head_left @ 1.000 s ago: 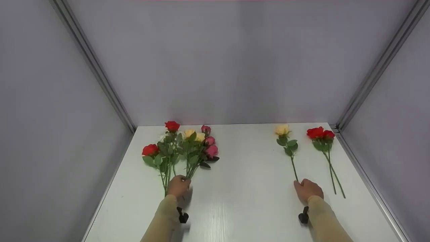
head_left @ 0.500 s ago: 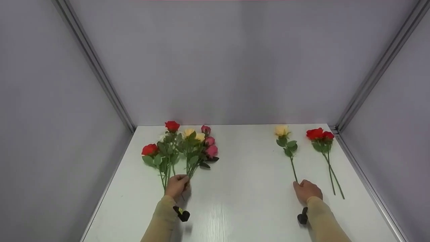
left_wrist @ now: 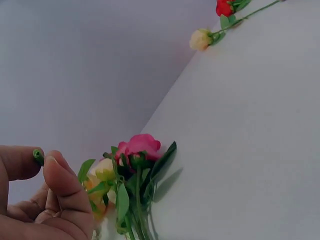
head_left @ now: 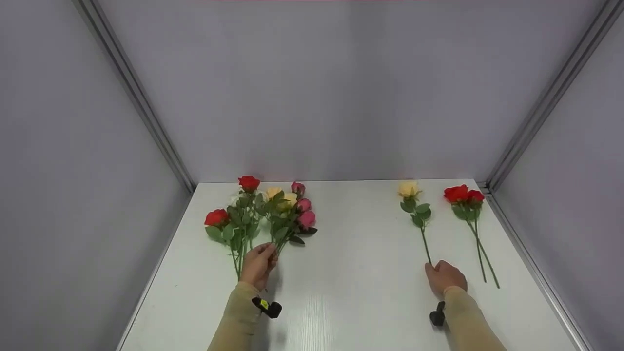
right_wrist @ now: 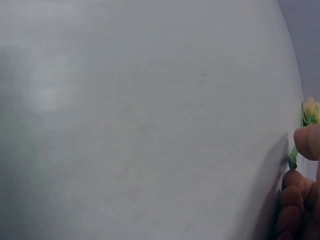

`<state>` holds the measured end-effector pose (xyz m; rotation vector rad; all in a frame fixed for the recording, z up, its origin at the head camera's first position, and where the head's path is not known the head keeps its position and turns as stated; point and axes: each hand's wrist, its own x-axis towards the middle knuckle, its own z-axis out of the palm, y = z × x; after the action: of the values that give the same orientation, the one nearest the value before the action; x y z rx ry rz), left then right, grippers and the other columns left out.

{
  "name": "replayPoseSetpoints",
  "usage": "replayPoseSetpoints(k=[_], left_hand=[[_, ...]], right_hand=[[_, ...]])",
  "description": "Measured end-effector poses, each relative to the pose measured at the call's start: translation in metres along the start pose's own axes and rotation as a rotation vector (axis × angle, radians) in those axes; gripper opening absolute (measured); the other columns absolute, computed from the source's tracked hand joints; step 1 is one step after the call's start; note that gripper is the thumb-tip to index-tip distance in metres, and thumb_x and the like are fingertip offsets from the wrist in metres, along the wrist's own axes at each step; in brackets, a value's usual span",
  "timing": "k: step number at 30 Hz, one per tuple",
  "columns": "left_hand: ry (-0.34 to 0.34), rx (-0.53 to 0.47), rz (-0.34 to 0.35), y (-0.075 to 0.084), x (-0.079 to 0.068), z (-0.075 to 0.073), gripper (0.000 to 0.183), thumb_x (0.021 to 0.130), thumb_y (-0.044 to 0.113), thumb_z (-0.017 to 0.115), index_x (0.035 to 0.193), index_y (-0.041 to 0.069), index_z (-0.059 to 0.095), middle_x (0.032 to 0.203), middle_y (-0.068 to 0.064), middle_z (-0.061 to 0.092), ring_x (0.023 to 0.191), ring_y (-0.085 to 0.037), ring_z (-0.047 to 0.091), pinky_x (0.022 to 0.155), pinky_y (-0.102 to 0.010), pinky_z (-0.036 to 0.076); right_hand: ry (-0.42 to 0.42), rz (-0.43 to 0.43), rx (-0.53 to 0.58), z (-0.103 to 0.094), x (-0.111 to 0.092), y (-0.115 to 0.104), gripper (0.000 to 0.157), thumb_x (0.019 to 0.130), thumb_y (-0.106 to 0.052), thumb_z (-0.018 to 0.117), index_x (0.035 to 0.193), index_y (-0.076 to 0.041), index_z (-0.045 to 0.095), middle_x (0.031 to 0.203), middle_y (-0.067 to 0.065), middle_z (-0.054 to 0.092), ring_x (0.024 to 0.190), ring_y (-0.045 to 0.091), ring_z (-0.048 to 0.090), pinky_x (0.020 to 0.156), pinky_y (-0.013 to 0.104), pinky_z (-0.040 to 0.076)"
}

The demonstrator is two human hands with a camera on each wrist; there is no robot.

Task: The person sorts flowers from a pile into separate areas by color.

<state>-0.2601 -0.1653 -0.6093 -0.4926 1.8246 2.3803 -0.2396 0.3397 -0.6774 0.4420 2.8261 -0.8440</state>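
Note:
My left hand (head_left: 258, 265) pinches a green flower stem (left_wrist: 38, 156) between thumb and forefinger; its cut end shows in the left wrist view. Behind that hand are two yellow roses (head_left: 288, 201) and several pink roses (head_left: 307, 219), heads away from me; which bloom the pinched stem bears is hard to tell. On the right, my right hand (head_left: 446, 278) pinches the lower stem of a single yellow rose (head_left: 408, 189), which lies along the white table. In the right wrist view its stem (right_wrist: 293, 159) shows between thumb and fingers.
Red roses (head_left: 217, 217) and white blooms, partly hidden by leaves, lie left of the left hand. Two more red roses (head_left: 457, 193) with crossed stems lie right of the right hand. Grey panels (head_left: 312, 97) stand behind and at both sides of the white table (head_left: 360, 253).
My left hand has risen slightly and moved a little forward, its fingers pinching a stem. A yellow bloom in the left group has shifted slightly. The right hand has hardly moved.

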Motion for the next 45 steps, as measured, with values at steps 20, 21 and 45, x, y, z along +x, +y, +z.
replayPoseSetpoints(k=[20, 21, 45], left_hand=[[-0.102, -0.033, 0.172, 0.021, -0.033, 0.036, 0.023, 0.098, 0.013, 0.057, 0.112, -0.004, 0.051, 0.088, -0.008, 0.056, 0.075, -0.019, 0.051, 0.065, -0.028, 0.045], [-0.110, -0.022, 0.188, 0.020, -0.034, 0.038, 0.024, 0.098, 0.013, 0.057, 0.113, -0.004, 0.051, 0.088, -0.008, 0.057, 0.075, -0.020, 0.052, 0.064, -0.028, 0.044], [-0.442, 0.332, 0.159, -0.043, -0.066, 0.124, 0.017, 0.095, 0.017, 0.061, 0.105, 0.002, 0.060, 0.086, -0.005, 0.061, 0.073, -0.017, 0.056, 0.064, -0.030, 0.047]], right_hand=[[0.007, 0.062, 0.270, -0.007, 0.001, 0.011, 0.058, 0.100, -0.050, 0.037, 0.124, -0.001, 0.055, 0.115, 0.018, 0.059, 0.102, 0.032, 0.055, 0.081, 0.046, 0.045], [0.026, 0.049, 0.282, -0.006, 0.001, 0.010, 0.056, 0.100, -0.048, 0.038, 0.123, 0.000, 0.055, 0.115, 0.019, 0.059, 0.102, 0.033, 0.055, 0.082, 0.046, 0.045], [-0.217, -0.347, 0.637, 0.043, -0.055, -0.167, 0.035, 0.100, -0.036, 0.050, 0.102, -0.006, 0.068, 0.087, 0.007, 0.061, 0.084, 0.026, 0.057, 0.073, 0.037, 0.045]])
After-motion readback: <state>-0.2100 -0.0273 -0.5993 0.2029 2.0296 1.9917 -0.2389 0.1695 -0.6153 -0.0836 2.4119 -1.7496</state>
